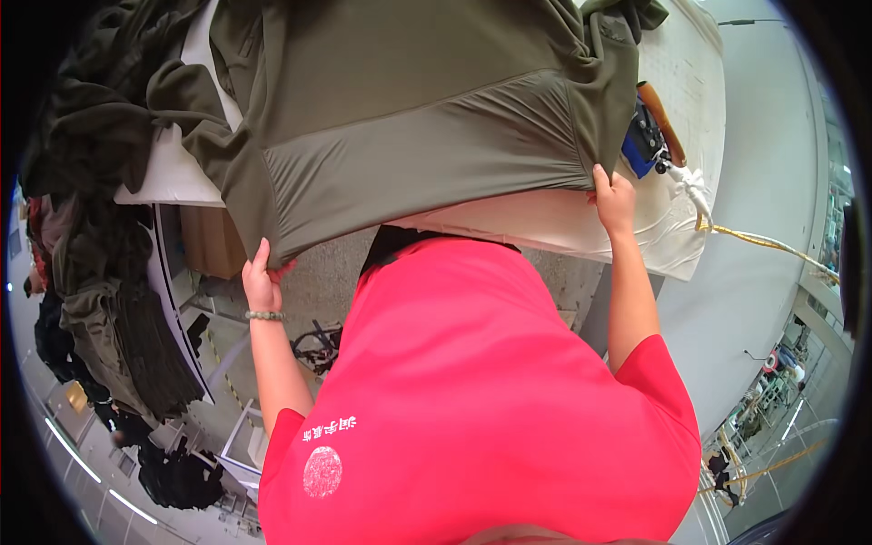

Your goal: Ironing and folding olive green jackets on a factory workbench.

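An olive-green jacket-like garment (400, 64) lies over the pale padded table, its smooth, shinier lower panel stretched toward me. At the panel's left lower corner my left hand (264, 283), with a beaded bracelet on the wrist, pinches the edge, thumb on top. My right hand (615, 200) grips the right lower corner, its thumb also over the cloth. Between the two hands the hem is drawn fairly taut and hangs past the table's near edge. Fingers under the fabric are partly hidden.
An iron (650, 136) with a brown handle and a yellowish hose (772, 241) stands right of the garment on the padded table (695, 82). More dark olive garments (109, 272) hang in a heap at the left. A cardboard box (211, 241) sits below the table.
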Tool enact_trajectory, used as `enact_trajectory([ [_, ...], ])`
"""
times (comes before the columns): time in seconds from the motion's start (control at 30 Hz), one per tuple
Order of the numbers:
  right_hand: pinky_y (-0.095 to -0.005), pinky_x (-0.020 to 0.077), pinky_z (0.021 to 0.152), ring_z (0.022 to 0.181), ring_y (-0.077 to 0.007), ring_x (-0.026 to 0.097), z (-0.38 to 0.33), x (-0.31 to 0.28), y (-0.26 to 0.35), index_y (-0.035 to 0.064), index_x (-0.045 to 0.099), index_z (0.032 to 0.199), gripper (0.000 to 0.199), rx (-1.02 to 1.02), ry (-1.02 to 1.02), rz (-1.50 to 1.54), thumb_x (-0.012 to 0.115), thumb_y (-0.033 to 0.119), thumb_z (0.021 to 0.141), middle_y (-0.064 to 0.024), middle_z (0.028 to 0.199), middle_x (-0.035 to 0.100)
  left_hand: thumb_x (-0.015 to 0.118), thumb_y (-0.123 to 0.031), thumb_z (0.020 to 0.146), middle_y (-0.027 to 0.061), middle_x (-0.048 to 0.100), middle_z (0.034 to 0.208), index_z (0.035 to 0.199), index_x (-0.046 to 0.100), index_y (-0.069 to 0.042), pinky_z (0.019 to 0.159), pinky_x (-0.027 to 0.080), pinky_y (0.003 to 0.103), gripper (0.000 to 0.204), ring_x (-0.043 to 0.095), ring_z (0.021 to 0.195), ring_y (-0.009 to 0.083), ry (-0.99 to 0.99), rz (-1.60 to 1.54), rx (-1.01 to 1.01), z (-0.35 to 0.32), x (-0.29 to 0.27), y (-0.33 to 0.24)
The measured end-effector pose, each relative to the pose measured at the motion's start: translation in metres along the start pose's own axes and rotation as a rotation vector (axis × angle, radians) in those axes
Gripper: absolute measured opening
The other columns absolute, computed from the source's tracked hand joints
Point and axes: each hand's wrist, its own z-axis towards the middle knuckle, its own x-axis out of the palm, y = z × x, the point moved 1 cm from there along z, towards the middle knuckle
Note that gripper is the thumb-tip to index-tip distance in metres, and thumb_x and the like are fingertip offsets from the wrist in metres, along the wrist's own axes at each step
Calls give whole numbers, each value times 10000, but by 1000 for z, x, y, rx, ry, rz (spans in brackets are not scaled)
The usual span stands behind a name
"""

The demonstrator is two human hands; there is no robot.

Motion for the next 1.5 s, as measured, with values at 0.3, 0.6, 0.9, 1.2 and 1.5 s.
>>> enact_trajectory([
  [0.3,-391,529,784,910,-275,706,10,-22,66,-15,691,1002,420,-445,-222,-542,649,401,963,-183,972,711,676,-210,957,77,646,1285,1326,557,-26,935,539,423,429,646,1144,242,63,-45,-92,28,4,-18],
  [0.6,-447,512,862,1047,-383,657,73,-61,62,19,653,1184,543,-613,-602,-1009,688,486,910,-183,1114,696,700,-329,956,126,664,1238,1273,596,54,965,510,397,508,632,1121,224,-373,142,223,31,64,-37],
  [0.9,-382,484,542,555,-224,613,83,-120,37,32,679,1106,414,108,11,-708,733,385,896,-44,585,568,619,-368,1009,117,653,1267,1288,582,49,989,498,393,503,626,1148,236,-10,-279,150,25,47,-56],
  [1.2,-316,409,502,527,-134,533,12,-26,202,42,718,969,338,-175,-56,-445,699,378,935,10,604,542,524,-429,1040,97,592,1383,1397,520,-18,1060,453,450,544,584,1236,285,148,-681,38,14,59,-57],
  [1.5,-448,544,797,911,-395,694,-85,212,326,85,692,1170,395,-593,491,-602,751,335,870,-210,940,721,508,-451,1041,110,575,1411,1427,495,-30,1088,434,467,571,563,1271,293,144,-758,19,17,61,-65],
])
